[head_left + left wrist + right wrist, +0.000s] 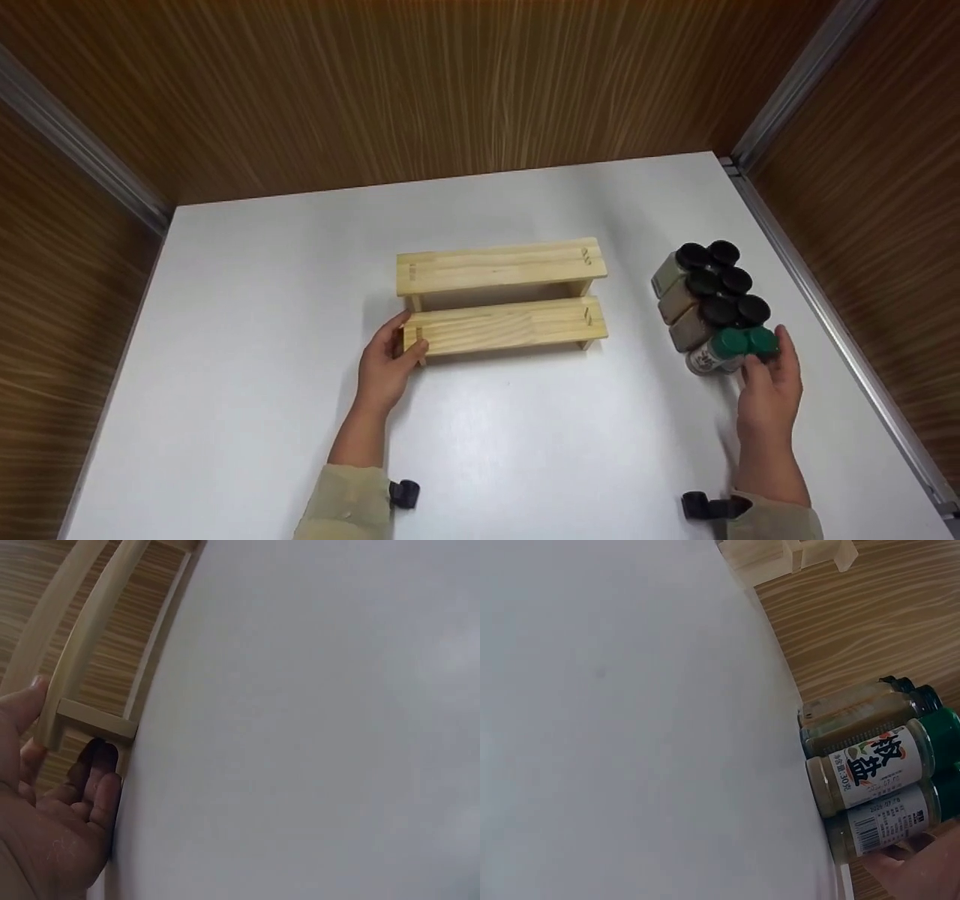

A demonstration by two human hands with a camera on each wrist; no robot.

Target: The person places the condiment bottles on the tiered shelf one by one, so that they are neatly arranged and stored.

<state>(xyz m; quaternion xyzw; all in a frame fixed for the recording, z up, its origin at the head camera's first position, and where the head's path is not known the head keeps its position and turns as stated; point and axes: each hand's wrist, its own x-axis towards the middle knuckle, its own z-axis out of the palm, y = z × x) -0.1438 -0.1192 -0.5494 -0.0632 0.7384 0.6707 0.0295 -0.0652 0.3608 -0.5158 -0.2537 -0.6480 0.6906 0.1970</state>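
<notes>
A pale wooden two-tier rack [499, 330] stands near the middle of the table. My left hand [384, 371] grips the left end of its lower tier, thumb on the top board and fingers by the end; the left wrist view shows this hand [64, 829] against the rack's end support [97, 718]. At the right, my right hand [771, 394] has thumb and fingers around the right one of two green-capped jars [763, 342]. The other green-capped jar [709, 358] is beside it, its label visible in the right wrist view [877, 767]. The right hand [922, 874] is partly cut off there.
Several black-capped jars [686, 330] stand in paired rows directly behind the green-capped ones. The white table [247, 360] is bounded by wood-grain panels at the back [450, 97] and both sides, with a metal rail [832, 330] along the right edge.
</notes>
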